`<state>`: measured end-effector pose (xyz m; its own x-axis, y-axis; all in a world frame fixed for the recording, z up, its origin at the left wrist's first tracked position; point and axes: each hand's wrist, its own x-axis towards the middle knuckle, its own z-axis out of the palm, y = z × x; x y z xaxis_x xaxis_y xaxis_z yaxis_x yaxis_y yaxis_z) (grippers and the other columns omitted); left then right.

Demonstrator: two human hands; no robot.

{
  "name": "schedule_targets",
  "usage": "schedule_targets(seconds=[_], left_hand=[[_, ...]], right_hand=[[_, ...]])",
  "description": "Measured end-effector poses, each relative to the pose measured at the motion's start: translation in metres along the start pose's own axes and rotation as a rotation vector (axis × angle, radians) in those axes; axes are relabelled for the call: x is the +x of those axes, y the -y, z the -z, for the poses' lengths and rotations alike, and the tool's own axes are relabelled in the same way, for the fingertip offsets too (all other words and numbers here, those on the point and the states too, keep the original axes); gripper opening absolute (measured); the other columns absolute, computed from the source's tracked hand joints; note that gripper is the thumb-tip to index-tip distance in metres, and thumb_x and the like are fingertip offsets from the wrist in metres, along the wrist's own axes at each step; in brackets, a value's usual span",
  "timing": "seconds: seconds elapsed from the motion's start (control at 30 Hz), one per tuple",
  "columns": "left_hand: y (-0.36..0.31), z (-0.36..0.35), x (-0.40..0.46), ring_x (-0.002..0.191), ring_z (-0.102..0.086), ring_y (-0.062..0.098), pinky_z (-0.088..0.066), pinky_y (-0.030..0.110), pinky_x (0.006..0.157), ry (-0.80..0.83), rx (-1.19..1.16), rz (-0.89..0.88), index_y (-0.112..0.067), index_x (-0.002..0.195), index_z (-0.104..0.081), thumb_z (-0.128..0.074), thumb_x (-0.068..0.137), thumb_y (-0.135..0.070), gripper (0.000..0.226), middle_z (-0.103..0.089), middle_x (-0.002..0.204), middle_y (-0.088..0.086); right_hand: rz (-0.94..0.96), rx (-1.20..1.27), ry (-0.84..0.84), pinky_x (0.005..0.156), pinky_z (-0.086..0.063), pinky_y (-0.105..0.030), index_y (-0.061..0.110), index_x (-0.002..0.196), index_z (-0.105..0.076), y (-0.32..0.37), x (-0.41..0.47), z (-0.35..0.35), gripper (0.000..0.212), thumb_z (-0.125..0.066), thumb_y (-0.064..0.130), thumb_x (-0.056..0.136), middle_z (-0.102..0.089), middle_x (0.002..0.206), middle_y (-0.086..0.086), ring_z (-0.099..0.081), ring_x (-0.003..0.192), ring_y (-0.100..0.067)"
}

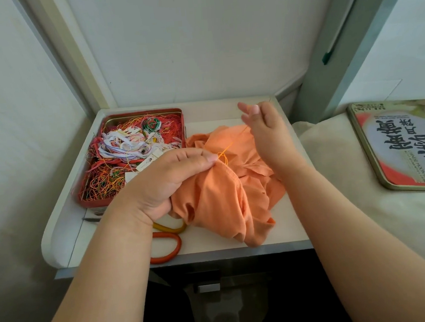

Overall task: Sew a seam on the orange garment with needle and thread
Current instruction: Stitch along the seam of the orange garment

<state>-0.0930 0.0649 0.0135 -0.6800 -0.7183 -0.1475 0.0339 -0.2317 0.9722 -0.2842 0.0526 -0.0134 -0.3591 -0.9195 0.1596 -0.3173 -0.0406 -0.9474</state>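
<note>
White tray-edged surface (212, 242): carries all items listed below.

Crumpled orange cotton garment (217, 198): lies bunched at the middle of the surface, its stitched hem edge lifted at the top where the work is done.

Red rectangular tin of tangled coloured threads (182, 127): open, just left of the garment.

Orange-handled scissors (167, 245): near the front edge, partly under the left forearm.

Left hand (167, 182): fingers (193, 159) curled, pinching a fold of the garment at the hem, beside the stitch point.

Right hand (267, 133): raised above and behind the garment; thumb and forefinger closed on the thread end, other fingers spread loosely. The needle itself is too small to make out.

Fine orange sewing thread (233, 142): runs taut from the right hand down to a small loop at the hem.

Step, as judged: drawing a stitch through. Next move calls for pulling until the loop closes flat, without puckering, then re-entering the hem close alongside.
</note>
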Motion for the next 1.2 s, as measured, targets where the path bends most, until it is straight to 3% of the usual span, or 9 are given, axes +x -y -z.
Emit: schedule_targets(seconds=[0.13, 0.3, 0.4, 0.5, 0.7, 0.8, 0.9, 1.03, 1.2], left_hand=[[0.000, 0.000, 0.001, 0.069, -0.060, 0.009, -0.048, 0.021, 0.067, -0.049, 0.024, -0.031, -0.016, 0.067, -0.071, -0.062, 0.079, -0.023, 0.017, -0.066, 0.070, -0.001], [-0.002, -0.001, -0.004, 0.072, -0.063, 0.003, -0.048, 0.017, 0.070, -0.024, 0.126, -0.057, -0.022, 0.070, -0.075, -0.071, 0.080, -0.027, 0.012, -0.069, 0.072, -0.007], [-0.002, -0.003, -0.003, 0.070, -0.062, 0.001, -0.048, 0.014, 0.068, -0.031, 0.133, -0.071, -0.024, 0.069, -0.076, -0.064, 0.078, -0.026, 0.015, -0.068, 0.070, -0.009], [0.001, -0.005, -0.001, 0.074, -0.061, 0.002, -0.048, 0.014, 0.071, 0.008, 0.170, -0.064, -0.026, 0.070, -0.075, -0.069, 0.084, -0.025, 0.015, -0.068, 0.074, -0.009], [0.002, -0.006, 0.000, 0.075, -0.063, 0.005, -0.050, 0.017, 0.073, 0.052, 0.186, -0.037, -0.025, 0.071, -0.074, -0.067, 0.082, -0.025, 0.013, -0.069, 0.076, -0.006], [0.001, -0.005, -0.001, 0.078, -0.064, 0.005, -0.050, 0.017, 0.075, 0.058, 0.207, -0.033, -0.025, 0.073, -0.075, -0.067, 0.079, -0.028, 0.010, -0.071, 0.079, -0.006], [0.001, -0.005, -0.001, 0.077, -0.062, 0.004, -0.048, 0.017, 0.075, 0.025, 0.233, -0.059, -0.027, 0.072, -0.075, -0.065, 0.076, -0.029, 0.010, -0.069, 0.076, -0.009], [0.002, 0.000, 0.001, 0.076, -0.062, 0.001, -0.047, 0.016, 0.077, -0.106, 0.306, -0.142, -0.028, 0.070, -0.076, -0.070, 0.070, -0.031, 0.006, -0.070, 0.075, -0.011], [0.001, 0.005, 0.002, 0.080, -0.065, 0.001, -0.048, 0.014, 0.078, -0.130, 0.327, -0.145, -0.031, 0.073, -0.077, -0.072, 0.065, -0.034, 0.009, -0.072, 0.079, -0.010]], right_hand=[[-0.003, 0.337, 0.280, 0.090, -0.054, -0.042, 0.013, 0.087, -0.041, 0.030, -0.031, -0.015, 0.024, -0.031, 0.023, 0.106, -0.070, 0.110, -0.006, -0.070, 0.098, -0.025], [0.130, -0.143, 0.303, 0.060, -0.042, -0.024, 0.013, 0.086, -0.047, 0.041, -0.041, -0.012, 0.026, -0.036, 0.027, 0.105, -0.051, 0.067, 0.010, -0.049, 0.058, -0.002], [-0.215, 0.345, 0.461, 0.035, -0.024, -0.019, 0.016, 0.078, -0.040, 0.041, -0.034, -0.003, 0.030, -0.034, 0.025, 0.106, -0.035, 0.048, 0.007, -0.028, 0.037, -0.006], [-0.483, 0.823, 0.555, 0.030, -0.015, -0.009, 0.017, 0.077, -0.039, 0.038, -0.029, -0.001, 0.031, -0.031, 0.027, 0.105, -0.025, 0.042, 0.008, -0.020, 0.029, -0.001], [-0.584, 1.030, 0.514, 0.032, -0.004, -0.015, 0.015, 0.074, -0.040, 0.042, -0.032, -0.011, 0.033, -0.031, 0.025, 0.105, -0.024, 0.038, 0.009, -0.006, 0.034, -0.003], [-0.571, 1.008, 0.444, 0.032, -0.005, -0.015, 0.015, 0.074, -0.040, 0.039, -0.031, -0.013, 0.034, -0.030, 0.025, 0.106, -0.022, 0.038, 0.009, -0.017, 0.027, -0.001], [-0.391, 0.763, 0.390, 0.036, -0.008, -0.016, 0.017, 0.078, -0.040, 0.036, -0.029, -0.008, 0.031, -0.033, 0.030, 0.106, -0.024, 0.043, 0.008, -0.017, 0.033, -0.003], [-0.215, 0.417, 0.556, 0.036, -0.019, -0.015, 0.014, 0.086, -0.048, 0.034, -0.025, 0.013, 0.045, -0.053, 0.058, 0.082, -0.027, 0.059, 0.004, -0.021, 0.043, -0.004], [-0.103, 0.241, 0.663, 0.046, -0.015, -0.027, 0.017, 0.081, -0.061, 0.031, -0.024, 0.023, 0.019, -0.070, 0.033, 0.078, -0.039, 0.064, -0.004, -0.025, 0.051, -0.011]])
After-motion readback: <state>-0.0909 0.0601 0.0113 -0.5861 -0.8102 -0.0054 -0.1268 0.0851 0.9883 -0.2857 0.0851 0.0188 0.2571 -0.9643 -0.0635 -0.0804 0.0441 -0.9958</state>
